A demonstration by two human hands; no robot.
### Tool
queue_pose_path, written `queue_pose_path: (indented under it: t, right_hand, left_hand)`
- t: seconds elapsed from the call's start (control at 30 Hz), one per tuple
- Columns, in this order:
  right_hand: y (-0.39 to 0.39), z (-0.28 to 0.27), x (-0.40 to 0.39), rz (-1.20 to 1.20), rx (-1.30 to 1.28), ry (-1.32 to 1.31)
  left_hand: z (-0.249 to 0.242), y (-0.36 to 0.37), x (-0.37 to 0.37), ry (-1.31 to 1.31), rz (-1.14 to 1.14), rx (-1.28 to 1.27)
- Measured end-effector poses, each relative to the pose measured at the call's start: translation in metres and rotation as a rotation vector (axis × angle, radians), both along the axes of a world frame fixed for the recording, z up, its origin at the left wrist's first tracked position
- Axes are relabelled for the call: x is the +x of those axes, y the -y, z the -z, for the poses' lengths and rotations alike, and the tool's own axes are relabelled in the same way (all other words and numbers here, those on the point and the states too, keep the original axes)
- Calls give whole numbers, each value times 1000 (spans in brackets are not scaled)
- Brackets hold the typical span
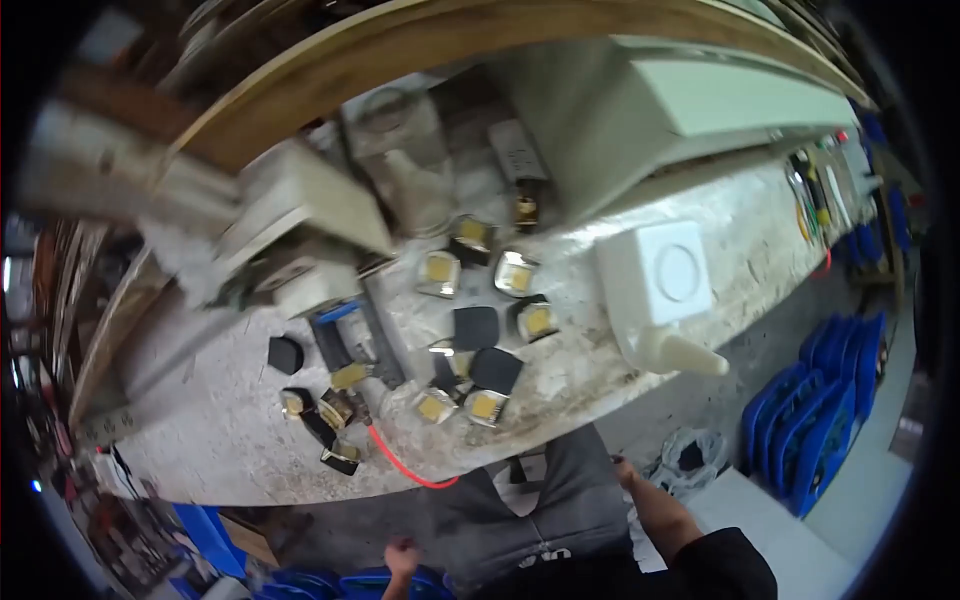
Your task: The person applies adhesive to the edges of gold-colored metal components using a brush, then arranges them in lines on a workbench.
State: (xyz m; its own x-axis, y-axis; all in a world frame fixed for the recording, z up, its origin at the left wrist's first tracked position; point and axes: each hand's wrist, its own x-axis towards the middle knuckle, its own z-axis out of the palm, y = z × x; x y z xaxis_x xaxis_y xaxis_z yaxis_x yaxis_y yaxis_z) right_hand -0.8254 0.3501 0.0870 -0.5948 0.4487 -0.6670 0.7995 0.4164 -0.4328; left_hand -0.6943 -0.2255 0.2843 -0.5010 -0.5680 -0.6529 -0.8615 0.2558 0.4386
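The left hand point(403, 555) hangs off the near side of the bench point(580, 385), blurred; whether it is open or closed, I cannot tell. The right hand point(625, 472) is beside the right thigh, partly hidden, its state also unclear. The red hose point(405, 470) droops over the bench's near edge, between the hands and a dark tray point(345, 340) with a blue strip. Small black-and-gold pieces point(485, 406) lie scattered across the middle of the bench and near the tray, some gold side up, others showing black. A white jug point(655, 275) lies to their right; tools point(815, 195) lie at far right.
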Motion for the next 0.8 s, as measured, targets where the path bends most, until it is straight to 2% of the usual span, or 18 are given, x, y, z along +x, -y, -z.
queue_pose_path:
  t: [0.07, 0.1, 0.13, 0.17, 0.23, 0.27, 0.33, 0.37, 0.43, 0.47, 0.5, 0.53, 0.6, 0.63, 0.67, 0.8]
  right_hand:
    - [-27, 0, -5, -59, -160, -17]
    - [37, 22, 32, -84, -235, -26]
    - [176, 24, 84, -102, -300, -28]
    - [265, 20, 111, -116, -357, -29]
    - [283, 25, 116, -132, -462, -31]
    - [223, 20, 100, -122, -509, -17]
    - [-6, -2, -44, -110, -610, 5]
    - [-57, -11, -86, -93, -671, 20]
    - [-60, -13, -95, -71, -813, 27]
    - [-70, -5, -94, -53, -892, 23]
    - [-79, -1, -63, -19, -967, 22]
    - [-82, -1, -52, 6, -965, 26]
    - [-82, 8, -86, 185, -397, 160]
    - [-91, 0, -87, 195, -402, 166]
    - [-101, -15, -83, 204, -405, 38]
    - [-90, -91, -161, 196, -486, -610]
  left_hand:
    - [59, -29, 4, -5, -122, 191]
    - [87, -43, 12, -17, -175, 291]
    - [121, -58, 7, -26, -220, 402]
    - [145, -70, 10, -35, -259, 522]
    - [195, -86, 26, -56, -319, 771]
    - [221, -96, 31, -44, -340, 900]
    - [266, -102, 52, -36, -389, 1150]
    - [288, -106, 52, -23, -409, 1263]
    - [323, -120, 71, -25, -438, 1475]
    - [292, -116, 51, -26, -426, 1467]
    - [271, -113, 37, -116, -571, 1232]
    - [297, -110, 50, -91, -563, 1229]
    - [342, -97, 58, -228, -594, 1268]
    - [320, -112, 72, -218, -590, 1262]
    - [303, -106, 39, -263, -574, 1130]
    - [207, -82, -27, -612, -449, 573]
